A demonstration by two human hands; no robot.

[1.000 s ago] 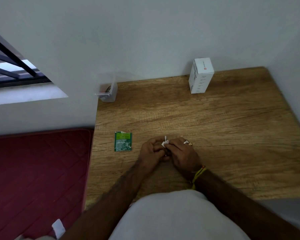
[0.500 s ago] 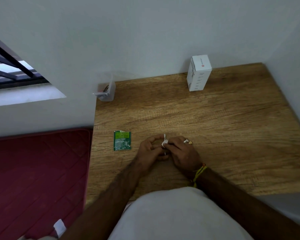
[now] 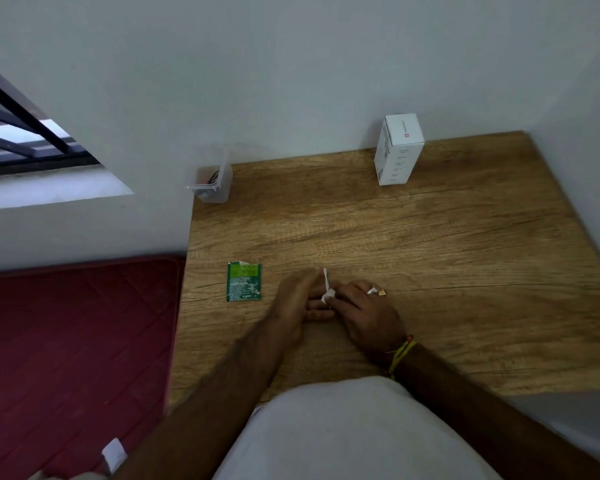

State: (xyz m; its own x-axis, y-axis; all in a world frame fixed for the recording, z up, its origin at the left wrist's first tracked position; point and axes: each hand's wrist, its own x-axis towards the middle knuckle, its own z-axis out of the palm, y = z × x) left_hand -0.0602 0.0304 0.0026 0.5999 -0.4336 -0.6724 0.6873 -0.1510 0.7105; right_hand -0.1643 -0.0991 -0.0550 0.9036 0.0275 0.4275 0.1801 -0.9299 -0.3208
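White strip [image 3: 326, 292] pinched by right hand [image 3: 365, 310], against left hand [image 3: 296, 301], grip unclear; green sachet [image 3: 244, 282] print unreadable.

Wooden table [image 3: 430, 254], green sachet [image 3: 244, 282] flat, white box [image 3: 398, 149] upright, clear tub [image 3: 211, 183]

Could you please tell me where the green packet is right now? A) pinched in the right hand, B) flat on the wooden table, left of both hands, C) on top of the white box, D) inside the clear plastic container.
B: the green packet lies flat on the table, apart from the left hand; the right hand pinches a white strip instead.
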